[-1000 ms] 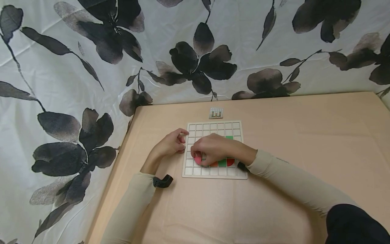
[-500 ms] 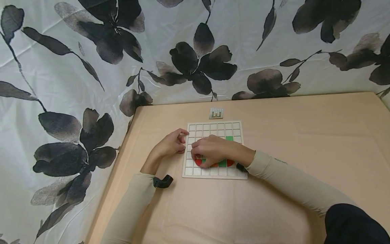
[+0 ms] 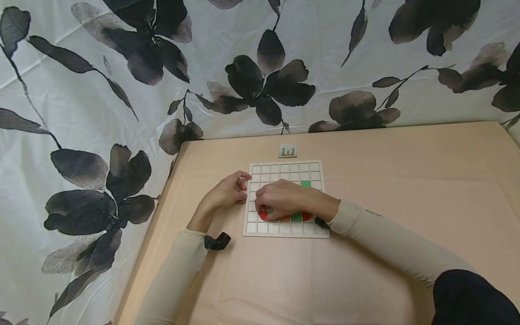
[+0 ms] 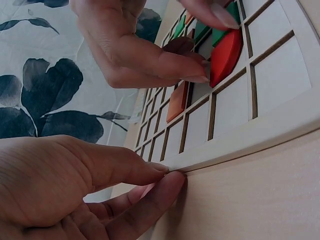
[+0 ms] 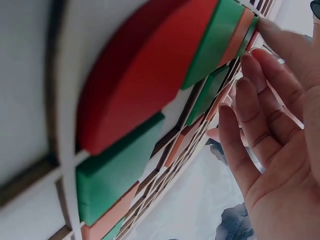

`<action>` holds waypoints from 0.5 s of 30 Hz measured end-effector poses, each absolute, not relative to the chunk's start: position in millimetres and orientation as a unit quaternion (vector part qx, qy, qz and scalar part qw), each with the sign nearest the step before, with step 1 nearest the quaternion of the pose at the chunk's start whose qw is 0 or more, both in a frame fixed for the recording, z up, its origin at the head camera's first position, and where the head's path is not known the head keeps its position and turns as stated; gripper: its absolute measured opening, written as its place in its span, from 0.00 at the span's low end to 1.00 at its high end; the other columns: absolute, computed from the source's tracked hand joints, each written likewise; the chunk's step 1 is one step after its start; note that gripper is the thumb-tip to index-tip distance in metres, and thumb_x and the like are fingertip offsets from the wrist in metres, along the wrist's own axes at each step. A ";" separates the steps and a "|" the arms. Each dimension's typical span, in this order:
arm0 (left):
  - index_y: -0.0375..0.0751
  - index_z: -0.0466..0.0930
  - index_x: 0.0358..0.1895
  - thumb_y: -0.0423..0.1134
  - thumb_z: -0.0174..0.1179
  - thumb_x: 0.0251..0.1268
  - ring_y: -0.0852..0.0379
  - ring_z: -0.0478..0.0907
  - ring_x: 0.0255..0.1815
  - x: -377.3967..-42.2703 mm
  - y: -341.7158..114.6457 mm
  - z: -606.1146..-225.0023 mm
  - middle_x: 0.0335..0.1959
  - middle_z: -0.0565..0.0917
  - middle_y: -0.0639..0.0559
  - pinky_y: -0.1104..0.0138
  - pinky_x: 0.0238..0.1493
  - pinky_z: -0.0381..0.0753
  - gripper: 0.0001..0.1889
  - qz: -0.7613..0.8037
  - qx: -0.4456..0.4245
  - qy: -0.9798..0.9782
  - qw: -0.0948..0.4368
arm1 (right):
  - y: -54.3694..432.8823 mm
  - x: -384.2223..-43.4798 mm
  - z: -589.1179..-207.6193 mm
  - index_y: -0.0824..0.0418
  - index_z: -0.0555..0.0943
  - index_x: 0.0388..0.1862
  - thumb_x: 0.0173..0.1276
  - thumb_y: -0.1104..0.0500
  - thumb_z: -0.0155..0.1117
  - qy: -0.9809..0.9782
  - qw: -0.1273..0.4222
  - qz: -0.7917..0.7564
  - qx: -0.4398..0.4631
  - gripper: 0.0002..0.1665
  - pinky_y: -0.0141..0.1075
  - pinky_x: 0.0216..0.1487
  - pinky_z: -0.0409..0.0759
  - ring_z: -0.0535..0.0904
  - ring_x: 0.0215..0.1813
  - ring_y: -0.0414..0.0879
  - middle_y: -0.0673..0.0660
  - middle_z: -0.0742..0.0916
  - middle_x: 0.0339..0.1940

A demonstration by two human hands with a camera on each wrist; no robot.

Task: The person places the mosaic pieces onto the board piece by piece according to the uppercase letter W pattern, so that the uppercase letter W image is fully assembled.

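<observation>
A white grid board (image 3: 260,229) lies on the table with coloured tiles in its cells. My left hand (image 3: 227,192) pinches the board's left edge, thumb on the rim in the left wrist view. Over the board, my right hand (image 3: 284,196) has its thumb and a finger at either side of a red round-cornered tile (image 4: 226,57), which sits at the left end of a row. Along that row are an orange tile (image 3: 285,219), a green tile (image 3: 297,216) and another red rounded tile (image 5: 145,75). The right hand hides the board's middle in the head view.
A small card (image 3: 288,150) with a printed grid pattern lies beyond the board. A lone green tile (image 3: 305,183) shows at the board's upper right. The wooden table (image 3: 386,189) meets a flower-patterned cloth (image 3: 325,67) behind and at the left.
The red tile in my right hand has gone from tilted, looking pinkish, to lying flat in the row. My left hand stays at the board's edge.
</observation>
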State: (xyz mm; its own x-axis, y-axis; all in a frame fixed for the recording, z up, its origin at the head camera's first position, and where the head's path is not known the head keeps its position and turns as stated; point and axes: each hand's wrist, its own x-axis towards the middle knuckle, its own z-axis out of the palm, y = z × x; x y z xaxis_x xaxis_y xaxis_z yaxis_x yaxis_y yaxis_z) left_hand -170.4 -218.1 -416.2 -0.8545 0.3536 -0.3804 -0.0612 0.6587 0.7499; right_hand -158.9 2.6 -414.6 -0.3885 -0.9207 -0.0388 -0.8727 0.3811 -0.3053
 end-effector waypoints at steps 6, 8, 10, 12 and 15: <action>0.35 0.67 0.68 0.19 0.57 0.64 0.55 0.75 0.31 -171.1 -218.3 -417.4 0.38 0.73 0.43 0.68 0.35 0.80 0.29 0.402 0.087 0.875 0.255 | 3.8 -161.6 -412.7 0.47 0.86 0.42 0.66 0.47 0.72 0.827 0.116 -0.129 -0.534 0.09 0.31 0.36 0.77 0.76 0.38 0.35 0.42 0.82 0.35; 0.35 0.67 0.68 0.19 0.57 0.64 0.54 0.75 0.31 -171.2 -218.4 -418.0 0.38 0.73 0.43 0.68 0.35 0.81 0.28 0.402 0.087 0.875 0.257 | 6.8 -163.2 -412.0 0.47 0.86 0.42 0.66 0.48 0.72 0.829 0.129 -0.142 -0.526 0.09 0.32 0.38 0.78 0.76 0.38 0.35 0.42 0.83 0.37; 0.36 0.67 0.68 0.19 0.57 0.64 0.54 0.74 0.31 -171.1 -218.2 -418.1 0.38 0.72 0.43 0.67 0.35 0.81 0.28 0.402 0.085 0.875 0.257 | 11.8 -165.3 -411.3 0.47 0.86 0.44 0.66 0.48 0.72 0.830 0.138 -0.154 -0.518 0.10 0.33 0.40 0.78 0.76 0.39 0.35 0.42 0.83 0.39; 0.36 0.67 0.68 0.20 0.58 0.65 0.54 0.74 0.32 -171.2 -217.8 -417.8 0.38 0.72 0.43 0.67 0.36 0.81 0.28 0.401 0.081 0.875 0.258 | 18.1 -167.5 -409.8 0.47 0.85 0.45 0.66 0.49 0.72 0.831 0.150 -0.167 -0.509 0.10 0.35 0.42 0.77 0.75 0.39 0.36 0.42 0.83 0.39; 0.36 0.67 0.68 0.20 0.58 0.65 0.54 0.75 0.33 -171.2 -217.3 -417.1 0.39 0.72 0.43 0.67 0.36 0.81 0.28 0.399 0.077 0.876 0.259 | 29.1 -171.2 -408.2 0.48 0.85 0.46 0.66 0.49 0.72 0.830 0.164 -0.182 -0.502 0.11 0.35 0.42 0.75 0.74 0.38 0.36 0.42 0.83 0.38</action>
State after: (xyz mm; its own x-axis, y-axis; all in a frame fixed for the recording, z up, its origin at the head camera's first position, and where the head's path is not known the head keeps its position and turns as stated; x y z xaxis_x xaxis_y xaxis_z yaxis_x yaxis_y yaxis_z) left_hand -171.2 -217.3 -417.1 -0.8536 0.3418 -0.3930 -0.0724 0.6693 0.7394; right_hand -171.2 29.1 -408.2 -0.4426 -0.8923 -0.0889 -0.7729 0.4299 -0.4667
